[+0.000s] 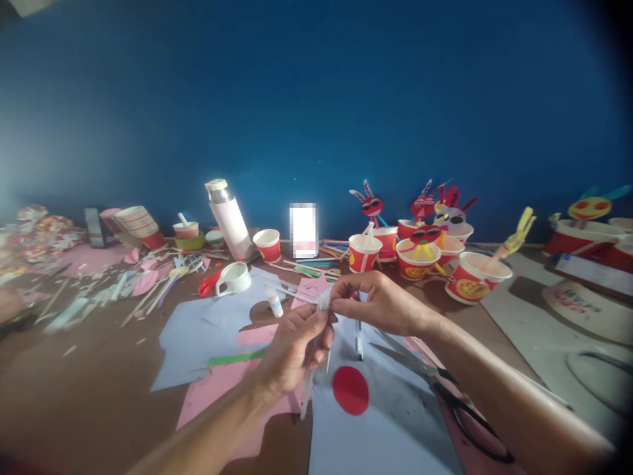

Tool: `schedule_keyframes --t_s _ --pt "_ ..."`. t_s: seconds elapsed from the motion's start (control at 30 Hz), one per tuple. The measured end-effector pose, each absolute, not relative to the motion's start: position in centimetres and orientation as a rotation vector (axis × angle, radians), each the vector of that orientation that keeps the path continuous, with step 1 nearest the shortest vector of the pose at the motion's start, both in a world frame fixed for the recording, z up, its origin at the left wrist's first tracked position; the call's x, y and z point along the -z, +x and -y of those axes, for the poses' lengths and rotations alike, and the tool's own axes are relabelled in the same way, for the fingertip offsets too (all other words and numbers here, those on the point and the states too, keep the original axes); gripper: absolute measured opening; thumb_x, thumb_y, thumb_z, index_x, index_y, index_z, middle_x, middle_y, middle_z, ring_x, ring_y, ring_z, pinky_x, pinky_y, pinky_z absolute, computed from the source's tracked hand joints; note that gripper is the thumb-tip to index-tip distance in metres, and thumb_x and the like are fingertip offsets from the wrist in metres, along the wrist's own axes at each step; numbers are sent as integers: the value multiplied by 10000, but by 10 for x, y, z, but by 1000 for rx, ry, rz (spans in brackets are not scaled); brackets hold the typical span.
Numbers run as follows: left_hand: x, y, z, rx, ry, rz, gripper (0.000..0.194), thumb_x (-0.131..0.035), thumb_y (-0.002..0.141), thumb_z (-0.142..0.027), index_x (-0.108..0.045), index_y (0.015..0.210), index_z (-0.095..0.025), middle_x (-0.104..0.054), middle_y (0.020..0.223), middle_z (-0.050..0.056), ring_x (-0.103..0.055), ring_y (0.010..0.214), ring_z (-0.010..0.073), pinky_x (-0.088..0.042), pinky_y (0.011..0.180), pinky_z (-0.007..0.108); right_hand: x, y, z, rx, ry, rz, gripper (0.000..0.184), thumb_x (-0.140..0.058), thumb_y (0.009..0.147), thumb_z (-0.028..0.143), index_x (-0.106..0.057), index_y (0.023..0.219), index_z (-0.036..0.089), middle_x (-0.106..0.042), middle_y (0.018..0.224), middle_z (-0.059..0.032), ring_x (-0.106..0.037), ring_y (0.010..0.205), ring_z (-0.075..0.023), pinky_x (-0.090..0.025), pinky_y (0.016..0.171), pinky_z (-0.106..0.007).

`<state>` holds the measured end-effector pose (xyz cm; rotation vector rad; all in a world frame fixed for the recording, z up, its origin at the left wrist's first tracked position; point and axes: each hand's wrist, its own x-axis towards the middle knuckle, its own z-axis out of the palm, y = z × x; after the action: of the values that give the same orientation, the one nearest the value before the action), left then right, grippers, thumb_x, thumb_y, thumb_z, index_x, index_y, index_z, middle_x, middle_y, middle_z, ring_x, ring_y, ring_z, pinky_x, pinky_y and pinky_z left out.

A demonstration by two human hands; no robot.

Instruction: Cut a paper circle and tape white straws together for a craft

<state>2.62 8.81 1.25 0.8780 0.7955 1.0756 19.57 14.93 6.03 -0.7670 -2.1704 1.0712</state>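
My left hand is closed around a bundle of thin white strips, whose ends hang below the fingers and stick out to the upper left. At the top of the bundle, my right hand pinches the same strips; its fingertips partly hide the grip. Below them a red paper circle lies on a pale blue sheet. A pen rests beneath my right hand. Black-handled scissors lie partly under my right forearm. Left of the hands stands a small white glue bottle.
Red-and-white paper cups, some with paper figures, line the back right. A white flask and a roll of tape are left of centre. Paper scraps and sticks litter the left. Pink paper lies in front.
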Motion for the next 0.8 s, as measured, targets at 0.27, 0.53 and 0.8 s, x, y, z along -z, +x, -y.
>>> schedule_keyframes --t_s 0.27,0.53,0.8 --pt "-12 25 -90 -1018 897 -823 290 -663 767 -401 -514 735 -154 -514 512 -48 -322 337 13 -184 342 130 -58 190 -146 -1014 -792 2172 110 -551 786 160 -592 685 170 -593 658 27 -525 631 -102 -416 607 -232" --pt "-8 16 -93 -792 814 -490 254 -611 813 -400 -577 775 -151 -475 452 -51 -249 297 29 -231 303 143 -54 192 -152 -1065 -735 2157 284 -672 764 264 -625 1038 203 -637 782 13 -573 728 -123 -436 676 -254" --pt "5 16 -93 -719 735 -355 305 -615 792 -433 -620 823 -130 -519 509 -12 -329 309 45 -313 293 147 -50 191 -153 -1243 -623 2157 167 -667 776 329 -649 806 166 -612 727 12 -535 681 -112 -433 644 -238"
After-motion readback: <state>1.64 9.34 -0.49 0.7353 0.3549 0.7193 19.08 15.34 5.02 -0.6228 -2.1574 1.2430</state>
